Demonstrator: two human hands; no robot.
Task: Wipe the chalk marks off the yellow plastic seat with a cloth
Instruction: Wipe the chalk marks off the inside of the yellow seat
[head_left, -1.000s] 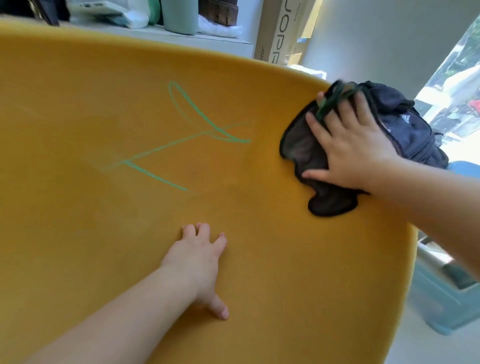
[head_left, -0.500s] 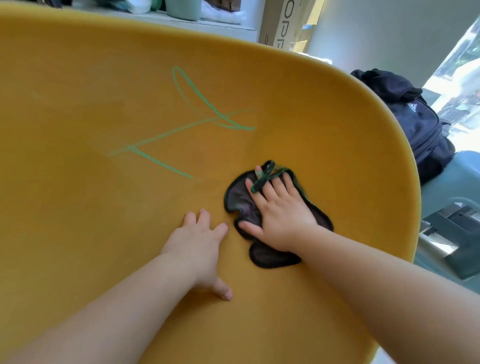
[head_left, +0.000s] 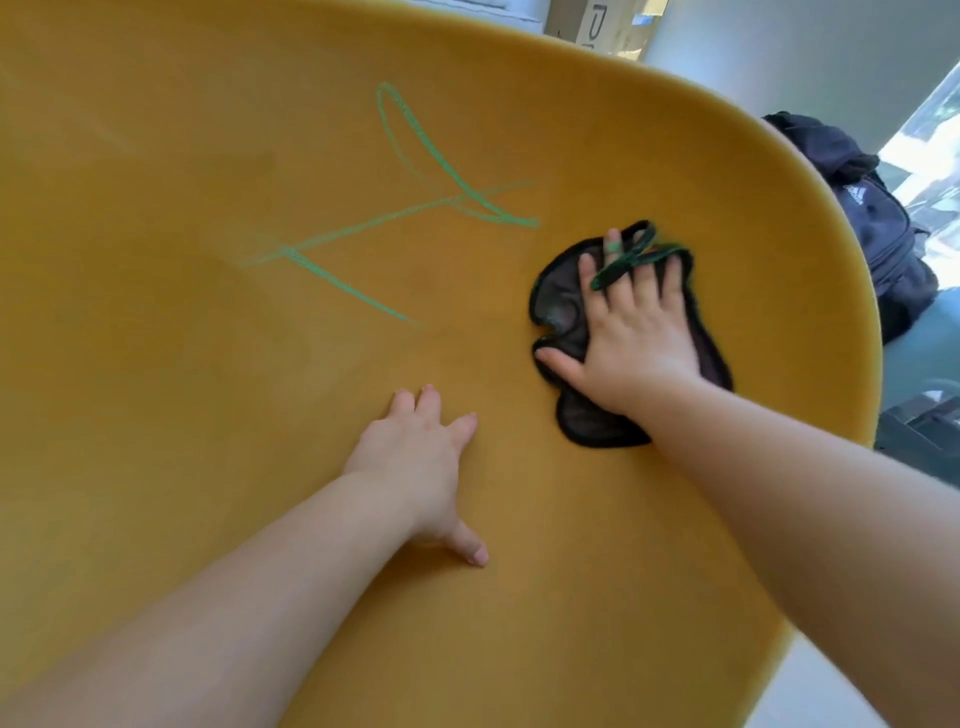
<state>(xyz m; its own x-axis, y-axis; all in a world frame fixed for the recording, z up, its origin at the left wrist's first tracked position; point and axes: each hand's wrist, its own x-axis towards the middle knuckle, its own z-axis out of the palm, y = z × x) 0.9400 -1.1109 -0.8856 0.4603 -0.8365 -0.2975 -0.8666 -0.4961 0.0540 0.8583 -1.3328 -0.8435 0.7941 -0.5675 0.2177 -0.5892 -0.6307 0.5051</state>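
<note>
Mostly the view is filled by the curved yellow plastic seat (head_left: 182, 364), its near and left parts cut off by the frame. Green chalk marks (head_left: 462, 195) cross its far middle, unwiped, with the cloth (head_left: 558, 301) just right of them, not touching. The right hand (head_left: 631, 338) lies flat on this dark cloth, fingers straight, pressing it to the seat; a green loop (head_left: 623, 260) crosses the fingers. The left hand (head_left: 415, 462) rests flat on bare plastic nearer, fingers apart, holding nothing. Beyond the right rim sit a dark backpack (head_left: 883, 223), partly hidden, a pale wall (head_left: 805, 52) and a cropped cardboard box (head_left: 597, 23) whose print is unreadable. Pale floor (head_left: 831, 691) shows at the near right.
</note>
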